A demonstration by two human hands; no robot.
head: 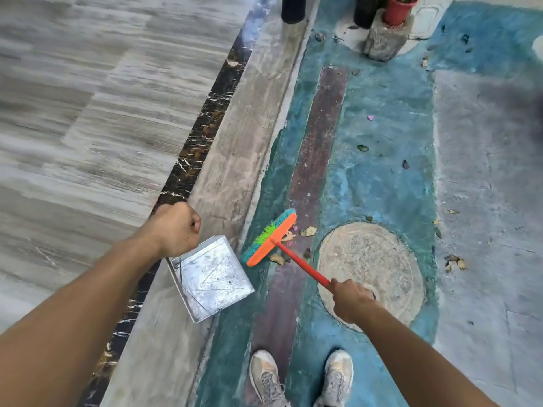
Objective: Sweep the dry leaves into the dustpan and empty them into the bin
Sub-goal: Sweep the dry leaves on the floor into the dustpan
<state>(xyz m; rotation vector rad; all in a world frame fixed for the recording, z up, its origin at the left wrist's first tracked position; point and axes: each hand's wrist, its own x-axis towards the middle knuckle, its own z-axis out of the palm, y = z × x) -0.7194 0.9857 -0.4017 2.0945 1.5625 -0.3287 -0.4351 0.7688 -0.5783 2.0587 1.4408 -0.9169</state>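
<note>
My left hand (pixel 175 229) is closed in a fist above a square metal dustpan (pixel 210 277), gripping its thin upright handle. The pan rests on the floor beside a stone kerb. My right hand (pixel 351 299) grips the red stick of a broom (pixel 270 238) whose orange head with green and blue bristles sits just right of the pan's open edge. A few dry leaves (pixel 308 231) lie around the broom head. More dry leaves (pixel 454 262) lie scattered to the right on the painted floor. No bin is in view.
A raised stone kerb (pixel 235 160) runs diagonally on the left, with tiled floor beyond it. A round concrete cover (pixel 370 268) is set in the blue floor. A red flowerpot (pixel 399 8) and dark pots stand on a block at the top. My shoes (pixel 266 377) are at the bottom.
</note>
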